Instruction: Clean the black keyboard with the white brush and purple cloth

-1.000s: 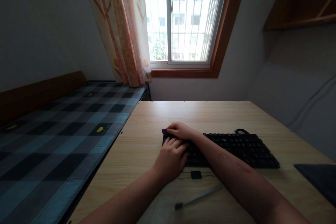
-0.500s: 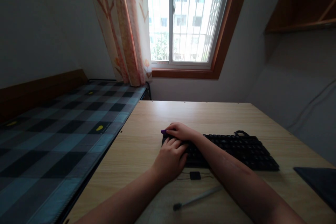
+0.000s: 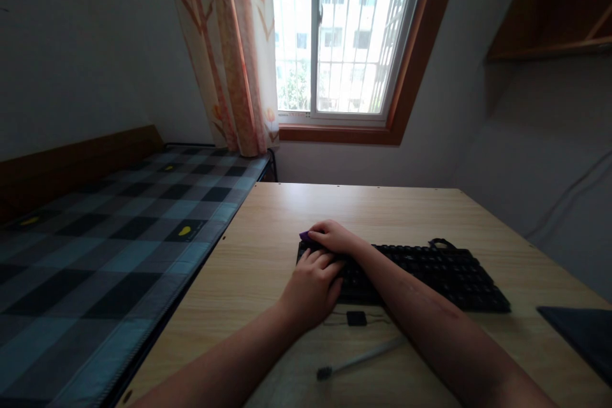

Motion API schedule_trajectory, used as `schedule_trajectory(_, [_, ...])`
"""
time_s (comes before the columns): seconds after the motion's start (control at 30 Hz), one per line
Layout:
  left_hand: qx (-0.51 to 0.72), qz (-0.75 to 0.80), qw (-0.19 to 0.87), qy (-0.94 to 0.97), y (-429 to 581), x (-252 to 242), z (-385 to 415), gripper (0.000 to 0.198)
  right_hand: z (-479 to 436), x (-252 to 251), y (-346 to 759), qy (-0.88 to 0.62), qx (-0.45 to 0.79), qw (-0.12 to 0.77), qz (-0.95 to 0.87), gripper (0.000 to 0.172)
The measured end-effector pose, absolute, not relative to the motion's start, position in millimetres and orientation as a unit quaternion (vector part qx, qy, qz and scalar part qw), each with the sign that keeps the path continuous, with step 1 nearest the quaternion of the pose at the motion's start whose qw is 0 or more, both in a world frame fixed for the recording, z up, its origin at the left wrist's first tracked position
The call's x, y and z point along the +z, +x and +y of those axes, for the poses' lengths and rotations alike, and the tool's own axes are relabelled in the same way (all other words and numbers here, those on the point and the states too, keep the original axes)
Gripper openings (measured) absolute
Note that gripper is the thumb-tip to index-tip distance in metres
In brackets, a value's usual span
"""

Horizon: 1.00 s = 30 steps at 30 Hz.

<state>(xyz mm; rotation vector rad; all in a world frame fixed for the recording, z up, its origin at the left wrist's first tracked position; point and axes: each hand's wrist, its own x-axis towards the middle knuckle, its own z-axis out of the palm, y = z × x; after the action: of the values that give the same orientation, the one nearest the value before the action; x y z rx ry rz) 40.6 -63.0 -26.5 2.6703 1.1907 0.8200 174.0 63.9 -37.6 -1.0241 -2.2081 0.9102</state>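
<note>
A black keyboard (image 3: 430, 274) lies on the wooden table, its left end mostly covered by my hands. My left hand (image 3: 313, 280) rests palm down on that end, fingers spread over the keys and thumb near the front edge. Crossing above it, my right hand (image 3: 332, 237) is at the far left corner of the keyboard. Its fingers close on a small purple cloth (image 3: 305, 236), of which only a corner shows. In front of the keyboard lie a small black square piece with thin cords (image 3: 356, 319) and a brush with a grey handle (image 3: 366, 355), partly behind my right forearm.
A checked mattress (image 3: 143, 236) on a bed borders the table (image 3: 268, 210) on the left. At the right edge lies a dark flat item (image 3: 578, 331). A curtained window (image 3: 354, 44) is beyond the table, and a wooden shelf (image 3: 549, 48) hangs upper right.
My right hand has shifted slightly at the keyboard's corner, and a bit more of the purple cloth shows. My left hand stays on the keys. The whole view has moved a little.
</note>
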Motion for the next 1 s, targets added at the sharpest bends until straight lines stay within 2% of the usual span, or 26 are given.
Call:
schedule_trajectory(0.1, [0.265,0.395,0.052,0.878,41,-26,-63,0.03,62,-35,172,-0.366,0.327,0.291,-0.821,0.03])
schedule_trajectory(0.3, [0.261,0.396,0.048,0.879,40,-25,-64,0.03,61,-31,168,-0.401,0.252,0.412,-0.779,0.029])
schedule_trajectory(0.53, [0.265,0.397,0.037,0.878,42,-26,-64,0.028,55,-31,165,-0.385,0.244,0.316,-0.832,0.026])
schedule_trajectory(0.7, [0.265,0.397,0.028,0.878,42,-28,-63,0.031,57,-31,166,-0.361,0.295,0.251,-0.848,0.024])
schedule_trajectory(1.0, [0.255,0.409,0.022,0.876,42,-28,-64,0.031,70,-39,162,-0.289,0.319,0.24,-0.87,0.025])
